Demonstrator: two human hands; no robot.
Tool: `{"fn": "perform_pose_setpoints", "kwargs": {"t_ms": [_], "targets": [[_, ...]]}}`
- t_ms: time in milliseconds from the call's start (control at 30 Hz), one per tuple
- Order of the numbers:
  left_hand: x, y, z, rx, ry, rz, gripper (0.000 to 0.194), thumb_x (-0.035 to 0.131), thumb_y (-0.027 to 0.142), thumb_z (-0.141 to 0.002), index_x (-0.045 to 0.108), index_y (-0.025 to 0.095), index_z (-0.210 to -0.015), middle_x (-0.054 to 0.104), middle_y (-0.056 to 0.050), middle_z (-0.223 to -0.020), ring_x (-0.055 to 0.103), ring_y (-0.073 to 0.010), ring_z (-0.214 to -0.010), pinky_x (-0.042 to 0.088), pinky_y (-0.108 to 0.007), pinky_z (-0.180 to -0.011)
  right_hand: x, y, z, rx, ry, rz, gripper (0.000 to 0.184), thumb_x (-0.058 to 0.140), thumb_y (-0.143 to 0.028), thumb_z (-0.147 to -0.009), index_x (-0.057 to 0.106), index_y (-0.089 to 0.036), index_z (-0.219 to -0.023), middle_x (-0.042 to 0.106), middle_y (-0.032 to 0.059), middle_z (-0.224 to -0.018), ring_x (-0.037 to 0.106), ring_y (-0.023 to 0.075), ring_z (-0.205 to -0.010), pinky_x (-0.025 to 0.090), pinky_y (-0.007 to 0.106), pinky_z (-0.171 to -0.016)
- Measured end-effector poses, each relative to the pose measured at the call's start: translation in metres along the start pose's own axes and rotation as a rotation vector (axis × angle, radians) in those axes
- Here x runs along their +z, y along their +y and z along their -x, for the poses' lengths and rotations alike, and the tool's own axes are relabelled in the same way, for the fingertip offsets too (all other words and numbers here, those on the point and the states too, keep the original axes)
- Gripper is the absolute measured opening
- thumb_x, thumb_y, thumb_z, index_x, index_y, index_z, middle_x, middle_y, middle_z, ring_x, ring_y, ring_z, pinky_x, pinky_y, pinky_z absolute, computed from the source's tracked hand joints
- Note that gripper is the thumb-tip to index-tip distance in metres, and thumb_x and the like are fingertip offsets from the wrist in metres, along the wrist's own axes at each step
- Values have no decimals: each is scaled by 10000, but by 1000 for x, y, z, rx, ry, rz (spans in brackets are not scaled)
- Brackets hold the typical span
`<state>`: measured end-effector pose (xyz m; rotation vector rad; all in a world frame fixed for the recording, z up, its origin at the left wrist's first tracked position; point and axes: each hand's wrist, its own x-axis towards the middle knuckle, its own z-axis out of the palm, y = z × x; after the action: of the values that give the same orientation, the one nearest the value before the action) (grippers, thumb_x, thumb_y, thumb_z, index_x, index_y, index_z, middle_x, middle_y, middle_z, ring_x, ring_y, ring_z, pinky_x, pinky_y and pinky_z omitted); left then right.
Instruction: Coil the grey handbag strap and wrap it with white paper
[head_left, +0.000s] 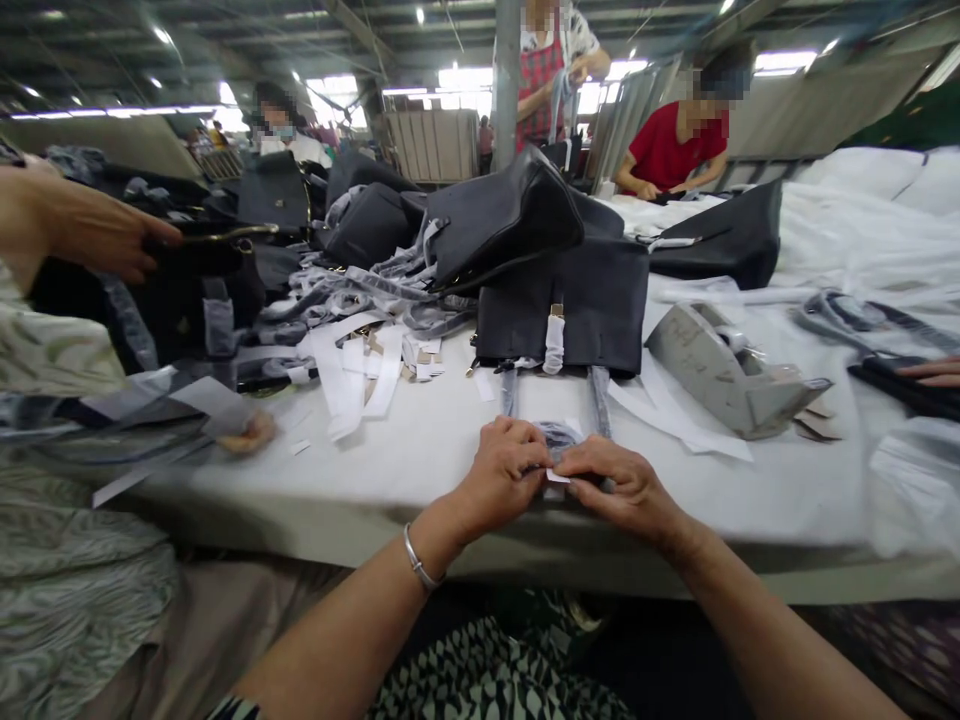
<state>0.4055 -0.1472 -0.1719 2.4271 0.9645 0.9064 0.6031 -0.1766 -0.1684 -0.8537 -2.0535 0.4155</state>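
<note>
My left hand (507,462) and my right hand (624,482) meet near the table's front edge, both with fingers pinched. Between their fingertips is a small white strip (557,476), its material not clear. Just behind it lies a coiled strap (559,436) in clear wrapping, partly covered by my fingers. A black handbag (517,310) lies beyond, with its wrapped handles (600,400) stretching toward me. Its gold clasp (556,311) has a white-wrapped tab below it.
A grey tape dispenser (720,370) stands to the right. More black bags (510,215) and wrapped straps pile up behind. Paper strips and tags (382,370) lie left of centre. A co-worker's hand (97,225) reaches in at left; another person's hand (934,372) rests at right.
</note>
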Motion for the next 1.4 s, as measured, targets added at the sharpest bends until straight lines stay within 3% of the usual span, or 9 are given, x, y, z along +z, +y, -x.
{"fn": "perform_pose_setpoints", "kwargs": {"t_ms": [133,233,400,533,700,933,1267,1400], "targets": [[-7,-1,3,145,-68,-76,122,559,196,-870,676,227,-858,679,4,-879,481,-199,-973,226,-444,-1027,0,1,2,-61,35,0,197,569,-84,-826,694,-213,-906,719,31,-805,665,173,-781,531,321,-728],[-11,-3,3,182,-99,-75,97,580,250,-875,674,231,-865,685,5,-862,477,-206,-1007,168,-460,-1066,0,-1,3,-92,44,19,206,565,-91,-828,701,-221,-912,721,40,-833,667,179,-797,529,329,-730],[-10,-7,3,161,-78,-54,95,583,259,-876,672,229,-889,647,-5,-782,491,-198,-999,202,-432,-1057,2,-4,7,-127,50,68,177,624,-148,-825,694,-213,-975,719,65,-918,659,191,-852,514,337,-759],[-10,-7,3,165,-61,-34,118,576,235,-857,685,223,-898,636,-37,-844,501,-198,-993,279,-395,-1021,6,-3,10,-130,68,121,172,626,-122,-814,676,-202,-958,714,64,-935,655,190,-854,498,336,-763],[-15,-4,2,111,-112,57,188,573,127,-742,686,214,-865,636,-43,-864,498,-216,-1050,332,-377,-1009,8,-6,11,-100,70,134,169,580,-106,-828,667,-207,-931,703,57,-920,629,175,-807,481,329,-713],[-23,-8,3,88,-222,107,210,694,242,-763,636,208,-963,607,-41,-997,459,-210,-1086,339,-344,-1004,7,-11,14,-129,-52,312,215,557,-86,-845,665,-193,-997,695,69,-989,579,172,-755,457,326,-662],[-20,-6,4,90,-188,119,106,620,207,-830,644,212,-933,623,-22,-938,474,-191,-1047,337,-330,-976,10,-14,14,-137,38,231,228,556,-87,-859,683,-203,-1009,711,66,-973,628,167,-785,480,316,-685],[-16,0,1,-44,-165,128,113,639,154,-781,644,220,-872,618,5,-892,488,-187,-1019,328,-341,-964,14,-17,11,-32,130,162,174,567,-127,-870,694,-214,-949,710,52,-899,640,166,-774,484,320,-703]]}}
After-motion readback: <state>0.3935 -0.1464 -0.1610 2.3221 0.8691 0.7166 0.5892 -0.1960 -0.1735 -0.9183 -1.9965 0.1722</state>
